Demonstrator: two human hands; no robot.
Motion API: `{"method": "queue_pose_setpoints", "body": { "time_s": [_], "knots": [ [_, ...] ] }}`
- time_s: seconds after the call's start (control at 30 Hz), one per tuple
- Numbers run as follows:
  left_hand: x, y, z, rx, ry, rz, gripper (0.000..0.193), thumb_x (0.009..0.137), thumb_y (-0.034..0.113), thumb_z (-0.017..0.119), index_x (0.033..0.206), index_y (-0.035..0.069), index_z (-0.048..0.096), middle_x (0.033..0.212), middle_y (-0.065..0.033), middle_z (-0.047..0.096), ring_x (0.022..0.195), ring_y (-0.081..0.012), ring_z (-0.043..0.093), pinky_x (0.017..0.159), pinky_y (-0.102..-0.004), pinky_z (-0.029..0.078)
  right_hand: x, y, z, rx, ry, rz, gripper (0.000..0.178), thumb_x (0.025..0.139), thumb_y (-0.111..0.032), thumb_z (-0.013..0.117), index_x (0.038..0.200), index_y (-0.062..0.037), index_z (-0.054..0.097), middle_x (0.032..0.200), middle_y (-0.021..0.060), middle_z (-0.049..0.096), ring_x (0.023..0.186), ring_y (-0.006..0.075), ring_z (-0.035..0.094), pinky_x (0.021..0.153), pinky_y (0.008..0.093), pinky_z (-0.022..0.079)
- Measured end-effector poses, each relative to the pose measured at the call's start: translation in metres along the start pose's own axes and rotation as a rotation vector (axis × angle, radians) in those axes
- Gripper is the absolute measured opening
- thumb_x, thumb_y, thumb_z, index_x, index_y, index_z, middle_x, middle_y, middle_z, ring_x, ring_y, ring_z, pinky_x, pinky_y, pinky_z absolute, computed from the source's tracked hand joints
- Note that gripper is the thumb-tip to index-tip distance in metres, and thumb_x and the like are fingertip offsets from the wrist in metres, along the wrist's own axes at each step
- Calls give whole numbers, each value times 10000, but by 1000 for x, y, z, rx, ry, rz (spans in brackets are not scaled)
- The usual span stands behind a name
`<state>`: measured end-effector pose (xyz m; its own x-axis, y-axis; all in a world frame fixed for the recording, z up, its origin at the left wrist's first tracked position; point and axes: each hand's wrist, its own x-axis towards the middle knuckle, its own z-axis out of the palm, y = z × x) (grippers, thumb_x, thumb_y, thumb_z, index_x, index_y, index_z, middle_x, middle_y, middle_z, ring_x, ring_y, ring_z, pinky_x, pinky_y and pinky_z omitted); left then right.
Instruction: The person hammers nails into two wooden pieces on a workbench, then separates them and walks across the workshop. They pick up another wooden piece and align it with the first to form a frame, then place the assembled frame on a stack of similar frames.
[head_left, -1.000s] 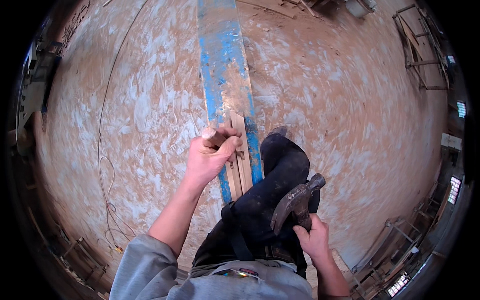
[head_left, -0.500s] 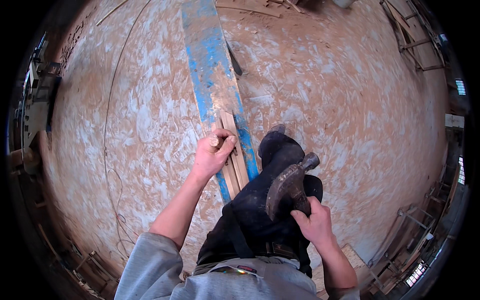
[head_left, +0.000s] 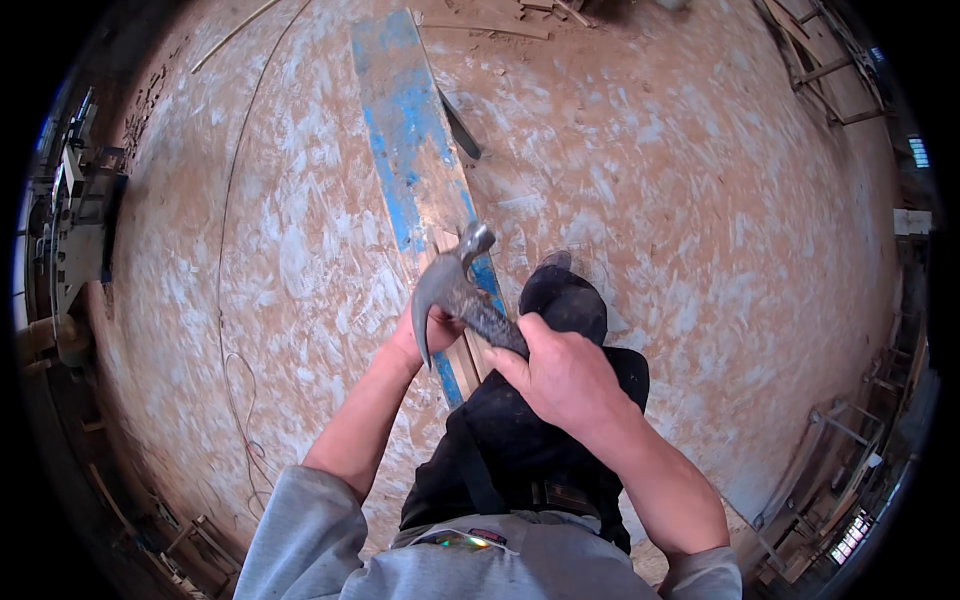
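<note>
We see a blue plank lying along the sawdust floor. Our right hand has its grip wrapped tight around a hammer above the plank; our left hand, partly hidden, seems to pinch something small.

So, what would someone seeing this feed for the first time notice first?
The claw hammer at centre frame, gripped by the right hand and raised over a blue-painted plank that runs up the sawdust-strewn floor. Just under the hammer head, the left hand rests on bare wooden strips lying on the plank's near end. The person's dark shoe is planted right beside the plank.
</note>
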<state>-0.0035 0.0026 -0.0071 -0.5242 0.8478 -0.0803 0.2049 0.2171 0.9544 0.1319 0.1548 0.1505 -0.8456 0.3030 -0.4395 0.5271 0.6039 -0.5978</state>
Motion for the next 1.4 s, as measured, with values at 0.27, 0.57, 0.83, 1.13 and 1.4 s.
{"method": "queue_pose_setpoints", "body": {
  "time_s": [0.27, 0.57, 0.83, 1.13, 1.4],
  "knots": [
    [-2, 15, -3, 257, -78, 28, 254, 827, 141, 724, 1037, 20, 649, 1064, -115, 659, 1036, -271, 616, 927, -371, 486, 4, 5, -8, 76, -90, 62, 404, 857, -396, 692, 930, -16, 576, 699, 217, 646, 698, 421, 652, 587, 488, 510],
    [-4, 57, -46, -438, 402, -293, 136, 952, 101, 609, 856, 6, 593, 712, -67, 642, 651, -134, 622, 620, -279, 511, -52, 60, -13, 331, 166, 213, 386, 871, -318, 688, 1068, 4, 608, 853, 239, 676, 838, 394, 678, 717, 415, 524],
    [-25, 41, -16, -424, 409, -297, 154, 967, 152, 614, 915, 8, 593, 744, -43, 637, 670, -106, 602, 629, -257, 487, -99, 99, 20, 390, 58, 445, 389, 888, -332, 663, 1067, 11, 622, 811, 221, 676, 815, 374, 687, 708, 390, 519],
    [-14, 24, -21, -425, 398, -323, 151, 957, 175, 594, 898, 37, 573, 712, -48, 644, 574, -79, 550, 491, -229, 413, -110, 98, 29, 423, 68, 440, 368, 894, -321, 665, 1060, 5, 623, 811, 217, 674, 794, 361, 687, 708, 389, 517],
    [-9, 22, -21, -446, 378, -308, 168, 949, 191, 590, 906, 29, 580, 705, -74, 651, 581, -106, 578, 480, -234, 421, -100, 89, 26, 410, 72, 399, 367, 898, -310, 664, 1062, 15, 614, 819, 220, 675, 788, 361, 685, 709, 388, 514]
  ]
}}
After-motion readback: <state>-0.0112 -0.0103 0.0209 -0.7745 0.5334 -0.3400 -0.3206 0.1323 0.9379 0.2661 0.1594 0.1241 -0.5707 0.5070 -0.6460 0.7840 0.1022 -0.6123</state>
